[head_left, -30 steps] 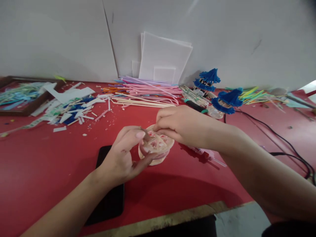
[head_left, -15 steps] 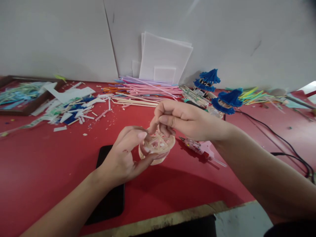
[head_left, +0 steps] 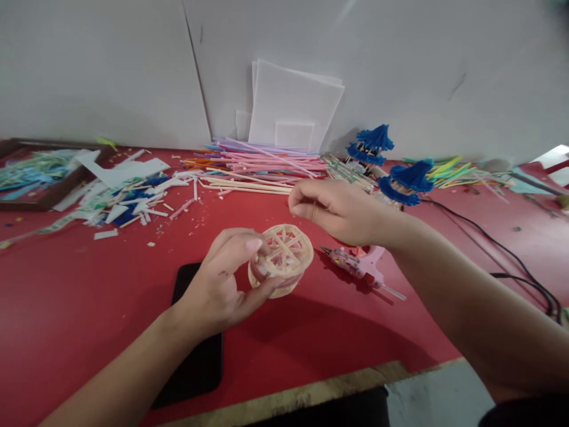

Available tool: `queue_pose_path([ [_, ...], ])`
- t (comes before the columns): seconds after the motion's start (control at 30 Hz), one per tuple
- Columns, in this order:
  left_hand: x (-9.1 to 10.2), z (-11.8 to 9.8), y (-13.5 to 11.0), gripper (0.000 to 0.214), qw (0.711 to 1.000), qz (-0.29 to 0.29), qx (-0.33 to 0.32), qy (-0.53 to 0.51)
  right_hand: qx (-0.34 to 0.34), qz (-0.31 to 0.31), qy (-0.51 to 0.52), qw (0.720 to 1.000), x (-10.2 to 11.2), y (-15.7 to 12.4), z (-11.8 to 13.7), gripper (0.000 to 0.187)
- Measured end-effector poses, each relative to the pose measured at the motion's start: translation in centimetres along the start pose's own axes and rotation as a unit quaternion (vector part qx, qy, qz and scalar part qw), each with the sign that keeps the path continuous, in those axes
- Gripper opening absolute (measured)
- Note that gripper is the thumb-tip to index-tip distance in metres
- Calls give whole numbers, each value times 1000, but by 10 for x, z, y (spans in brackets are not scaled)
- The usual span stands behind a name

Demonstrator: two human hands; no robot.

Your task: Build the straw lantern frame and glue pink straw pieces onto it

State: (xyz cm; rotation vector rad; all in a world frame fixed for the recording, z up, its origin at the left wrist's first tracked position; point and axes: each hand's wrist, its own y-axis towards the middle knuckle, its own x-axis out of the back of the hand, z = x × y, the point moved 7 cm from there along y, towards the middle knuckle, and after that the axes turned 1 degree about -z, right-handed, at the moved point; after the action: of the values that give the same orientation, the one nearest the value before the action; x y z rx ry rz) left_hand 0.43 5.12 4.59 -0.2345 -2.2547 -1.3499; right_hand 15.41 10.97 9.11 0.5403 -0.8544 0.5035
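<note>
My left hand (head_left: pixel 229 276) grips a small round craft piece (head_left: pixel 291 252) by its left side, thumb below and fingers above. The piece is cream-coloured, with crossed strips like wheel spokes on its top ring and a second ring beneath; pinkish material shows between. My right hand (head_left: pixel 338 210) hovers above and to the right of it, apart from it, with thumb and fingertips pressed together. Whatever those fingertips may pinch is too small or hidden to make out. A pink glue gun (head_left: pixel 358 264) with a clear glue stick lies below my right hand.
Behind lie pink and purple sticks (head_left: pixel 271 163) and two blue-roofed models (head_left: pixel 406 181). White scraps (head_left: pixel 133 190) and a brown tray (head_left: pixel 48 204) are at left. A black phone (head_left: pixel 200 362) lies under my left forearm. Black cables (head_left: pixel 480 240) run at right. White sheets (head_left: pixel 297 101) lean on the wall.
My right hand has lifted off the top of the round piece and moved up and right, uncovering its spoked top. My left hand keeps its hold almost unmoved.
</note>
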Motion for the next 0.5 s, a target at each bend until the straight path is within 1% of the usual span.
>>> queue_pose_path([
  [0.07, 0, 0, -1, 54, 1000, 1, -4, 2, 43, 30, -52, 997, -5, -1, 4, 14],
  [0.13, -1, 0, -1, 55, 1000, 4, -4, 5, 52, 37, -64, 996, -8, -1, 4, 14],
  [0.3, 0, 1, -1, 56, 1000, 1, -11, -3, 31, 10, -70, 997, -11, 1, 2, 12],
  [0.4, 0, 0, -1, 56, 1000, -3, -19, -3, 21, 22, -47, 998, -14, 1, 1, 13],
  [0.5, -1, 0, -1, 57, 1000, 4, -22, 0, 1, 41, 9, 999, -14, 0, -2, 19],
])
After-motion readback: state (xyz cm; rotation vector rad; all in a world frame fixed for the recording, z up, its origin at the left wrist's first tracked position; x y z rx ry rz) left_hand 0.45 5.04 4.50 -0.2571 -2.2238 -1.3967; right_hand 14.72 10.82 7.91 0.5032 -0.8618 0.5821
